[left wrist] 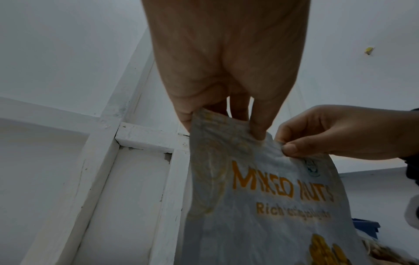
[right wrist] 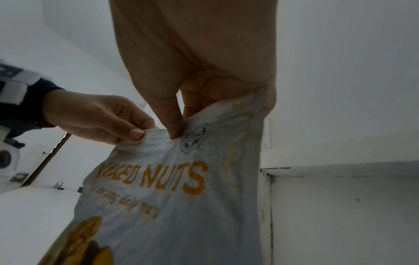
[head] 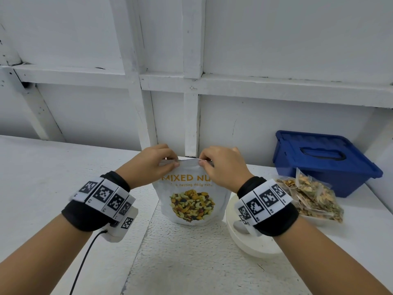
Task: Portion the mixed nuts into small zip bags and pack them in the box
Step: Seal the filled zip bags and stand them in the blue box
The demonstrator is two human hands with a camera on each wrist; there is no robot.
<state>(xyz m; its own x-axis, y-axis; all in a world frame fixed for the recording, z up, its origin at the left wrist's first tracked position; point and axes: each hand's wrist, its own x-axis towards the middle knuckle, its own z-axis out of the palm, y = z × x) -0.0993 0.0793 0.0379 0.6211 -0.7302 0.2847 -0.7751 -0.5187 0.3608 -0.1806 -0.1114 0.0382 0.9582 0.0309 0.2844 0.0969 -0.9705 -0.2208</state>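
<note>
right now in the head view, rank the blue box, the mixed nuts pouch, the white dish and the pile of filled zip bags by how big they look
1. blue box
2. mixed nuts pouch
3. white dish, partly hidden by the right wrist, so its place against the pile is unsure
4. pile of filled zip bags

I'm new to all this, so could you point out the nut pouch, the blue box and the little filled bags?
Mixed nuts pouch (head: 192,204), head view, on its printed nut picture.
Blue box (head: 323,158), head view, on its closed lid.
Small filled zip bags (head: 314,193), head view, on the middle of the pile.
</note>
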